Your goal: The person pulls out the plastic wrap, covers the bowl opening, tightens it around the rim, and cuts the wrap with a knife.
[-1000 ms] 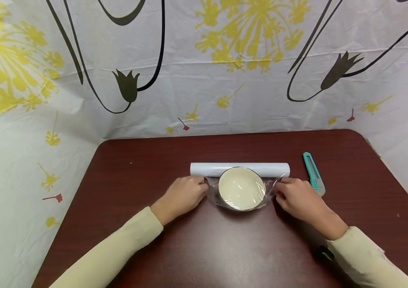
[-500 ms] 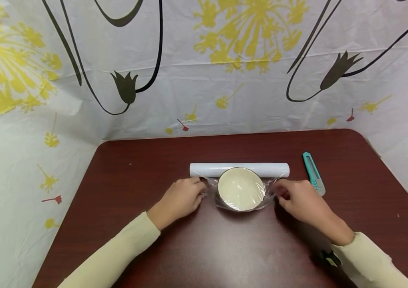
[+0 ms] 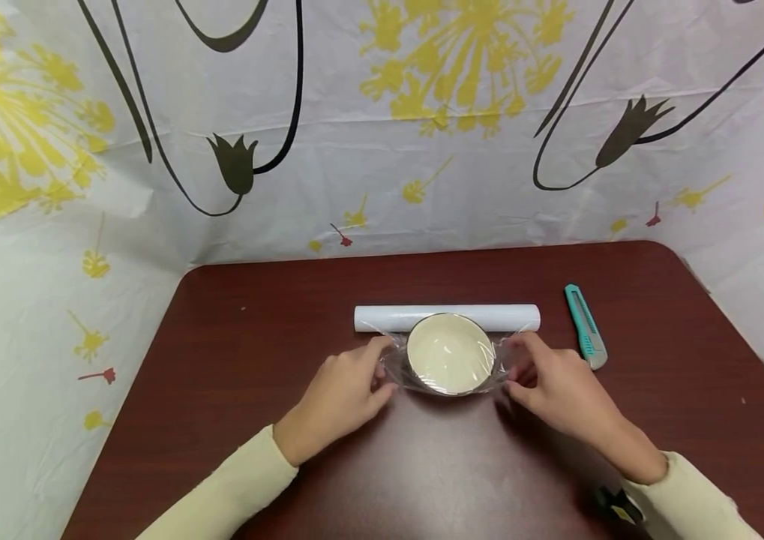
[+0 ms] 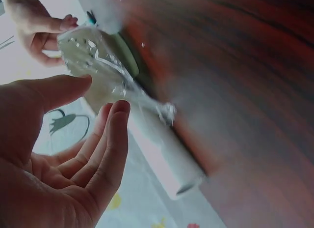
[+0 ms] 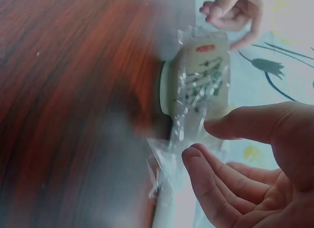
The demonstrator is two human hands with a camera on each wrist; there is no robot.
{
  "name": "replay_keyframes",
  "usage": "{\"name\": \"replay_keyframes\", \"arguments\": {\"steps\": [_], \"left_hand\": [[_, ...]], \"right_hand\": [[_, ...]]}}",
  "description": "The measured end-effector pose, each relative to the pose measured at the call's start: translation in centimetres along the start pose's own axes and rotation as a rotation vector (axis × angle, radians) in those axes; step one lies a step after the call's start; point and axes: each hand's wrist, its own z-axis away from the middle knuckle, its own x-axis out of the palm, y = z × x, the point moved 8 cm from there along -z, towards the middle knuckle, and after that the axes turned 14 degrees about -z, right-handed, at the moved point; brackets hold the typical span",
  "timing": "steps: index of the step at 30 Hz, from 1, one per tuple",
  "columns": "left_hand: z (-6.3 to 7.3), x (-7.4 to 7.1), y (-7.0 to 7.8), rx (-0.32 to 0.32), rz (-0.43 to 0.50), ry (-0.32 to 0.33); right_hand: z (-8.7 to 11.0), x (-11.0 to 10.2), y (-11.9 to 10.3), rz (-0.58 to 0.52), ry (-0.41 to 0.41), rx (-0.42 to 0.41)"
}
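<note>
A cream bowl (image 3: 450, 354) sits on the table with clear plastic wrap (image 3: 396, 369) stretched over its top and hanging loosely down its sides. Dark marks and a red one show on its outer wall in the right wrist view. On the left of the bowl, my left hand (image 3: 336, 397) has its thumb and fingers apart beside the film's edge, holding nothing. My right hand (image 3: 562, 394) is at the opposite side, its thumb and fingertips (image 5: 196, 159) also parted next to the wrap. Whether any fingertip touches the film is hard to tell.
Directly behind the bowl lies a white roll (image 3: 382, 318). A teal utility knife (image 3: 585, 327) rests to the right, beyond my right hand. The dark red-brown table (image 3: 274, 300) meets a patterned white sheet (image 3: 382, 187) at its back and sides.
Both hands have let go of the gathered film ends; the fingers have spread apart and the thumbs have moved toward the bowl. The bowl has stayed in place.
</note>
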Motion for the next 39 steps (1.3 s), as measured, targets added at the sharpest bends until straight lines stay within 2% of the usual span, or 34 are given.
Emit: {"name": "replay_keyframes", "arguments": {"steps": [4,8,16,22,26,30,39], "left_hand": [[-0.7,1.3,0.5,-0.009,0.042,-0.032],[-1.3,2.1,0.9,-0.01,0.064,-0.037],[-2.2,3.1,0.9,-0.02,0.026,-0.036],[-2.7,2.9,0.9,0.009,0.011,0.035],[-3.1,2.7,0.8,0.026,0.014,0.075],[-3.5,2.6,0.7,0.035,0.022,0.066],[-4.1,2.6,0.5,0.066,0.03,0.033]], "right_hand": [[-0.4,1.2,0.3,-0.021,-0.023,0.023],[-0.7,1.8,0.6,-0.029,-0.036,0.04],[-1.2,2.3,0.8,0.003,-0.039,-0.01],[-1.7,2.3,0.7,0.05,-0.009,-0.051],[-2.0,2.4,0.7,0.033,-0.013,-0.05],[-2.3,2.4,0.8,0.026,-0.019,-0.05],[-2.7,2.4,0.9,0.067,-0.033,-0.133]]}}
